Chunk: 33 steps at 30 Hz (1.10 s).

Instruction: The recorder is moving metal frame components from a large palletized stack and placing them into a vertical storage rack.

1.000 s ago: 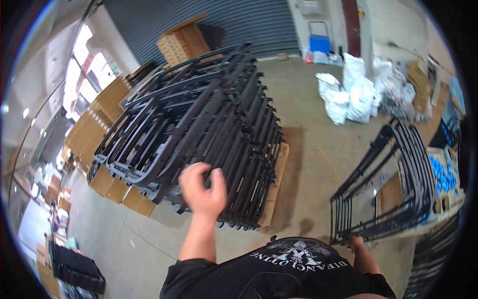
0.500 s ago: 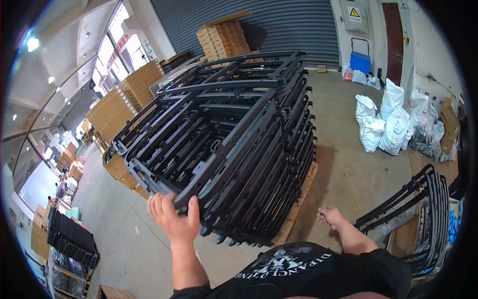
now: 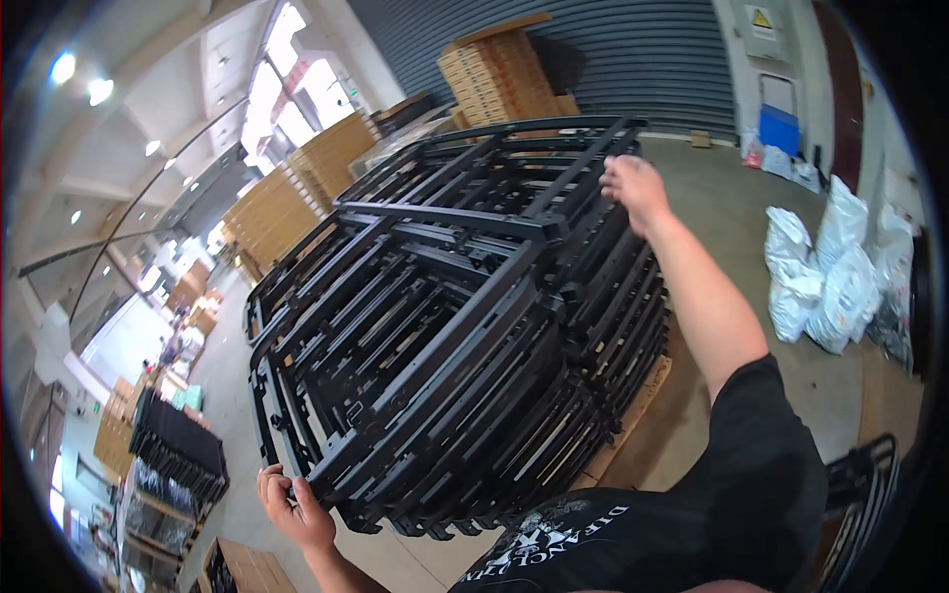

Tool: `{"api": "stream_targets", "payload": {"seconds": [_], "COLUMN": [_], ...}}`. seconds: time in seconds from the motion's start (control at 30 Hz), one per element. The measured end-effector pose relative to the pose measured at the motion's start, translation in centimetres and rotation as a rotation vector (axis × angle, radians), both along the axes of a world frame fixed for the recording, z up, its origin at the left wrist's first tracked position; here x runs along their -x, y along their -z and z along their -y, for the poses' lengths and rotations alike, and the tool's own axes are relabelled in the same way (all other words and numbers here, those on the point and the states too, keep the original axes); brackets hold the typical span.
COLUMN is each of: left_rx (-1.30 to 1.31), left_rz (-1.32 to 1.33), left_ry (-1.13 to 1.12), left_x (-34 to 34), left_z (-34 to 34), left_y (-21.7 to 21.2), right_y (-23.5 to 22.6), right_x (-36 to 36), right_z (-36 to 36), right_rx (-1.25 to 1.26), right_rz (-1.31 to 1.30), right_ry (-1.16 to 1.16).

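1. Both hands have shifted since the earlier frame: the right hand (image 3: 634,188), then low beside the body, now reaches out to the far edge of the top frame (image 3: 445,222), while the left hand (image 3: 289,504) stays at the near corner, lower in view.
2. Left hand: fingers curled around the near corner of the top frame, gripping it.
3. Right hand: arm extended, fingers bent over the frame's far rail; whether they clamp the rail or only rest on it cannot be told.
4. Top frame: black metal, lying flat and slightly askew on the stack (image 3: 465,395) of like frames. It appears grasped at two opposite points but not visibly raised, so a lift seems barely begun; the stack remains tall, and most of it looks untouched.
5. Stack support: a wooden pallet (image 3: 643,395) on a grey concrete floor (image 3: 751,287).
6. Right of the stack: white sacks (image 3: 820,277) piled together, well apart from it.
7. Lower left: dark goods on a low cart (image 3: 178,455).
8. Far left and behind: stacks of brown cartons (image 3: 297,188), one tall pile (image 3: 499,74) just beyond the frames.
9. Background: a grey roller shutter (image 3: 633,49), with windows and ceiling lights at upper left.
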<state>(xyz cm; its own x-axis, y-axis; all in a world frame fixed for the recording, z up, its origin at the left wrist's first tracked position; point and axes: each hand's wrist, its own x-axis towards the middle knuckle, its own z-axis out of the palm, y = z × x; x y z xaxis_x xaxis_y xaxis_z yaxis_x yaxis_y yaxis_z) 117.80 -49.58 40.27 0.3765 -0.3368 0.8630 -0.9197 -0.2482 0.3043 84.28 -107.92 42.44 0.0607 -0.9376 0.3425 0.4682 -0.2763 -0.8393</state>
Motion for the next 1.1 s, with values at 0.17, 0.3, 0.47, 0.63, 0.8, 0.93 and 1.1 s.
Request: {"api": "stream_targets", "payload": {"seconds": [0.17, 0.3, 0.47, 0.63, 0.8, 0.93, 1.1], "left_rx": [0.106, 0.095, 0.139, 0.115, 0.136, 0.137, 0.126], "left_rz": [0.033, 0.060, 0.049, 0.084, 0.102, 0.136, 0.144], "left_ry": [-0.003, 0.001, 0.003, 0.011, 0.037, 0.040, 0.094], "left_x": [0.0, -0.2, 0.1, -0.1, -0.7, -0.8, -0.8], "left_z": [1.1, 0.7, 1.0, 0.1, -0.6, -1.2, -2.0], "left_y": [0.4, 0.0, -0.6, -0.4, 0.1, 0.0, -0.2], "right_y": [-4.7, -5.0, -9.9, -14.8, -19.3, -23.3, -25.0], "right_x": [-3.5, -5.1, -7.0, -9.7, -11.3, -11.6, -7.5], "right_z": [10.8, 11.6, 5.5, -1.9, -12.7, -21.1, -29.4], "right_rx": [-0.253, -0.353, -0.236, 0.034, 0.280, 0.323, 0.409], "right_rz": [0.225, 0.543, 0.504, 0.353, 0.184, 0.022, -0.087], "right_ry": [-0.131, -0.414, -0.336, -0.441, -0.440, -0.234, -0.076]}}
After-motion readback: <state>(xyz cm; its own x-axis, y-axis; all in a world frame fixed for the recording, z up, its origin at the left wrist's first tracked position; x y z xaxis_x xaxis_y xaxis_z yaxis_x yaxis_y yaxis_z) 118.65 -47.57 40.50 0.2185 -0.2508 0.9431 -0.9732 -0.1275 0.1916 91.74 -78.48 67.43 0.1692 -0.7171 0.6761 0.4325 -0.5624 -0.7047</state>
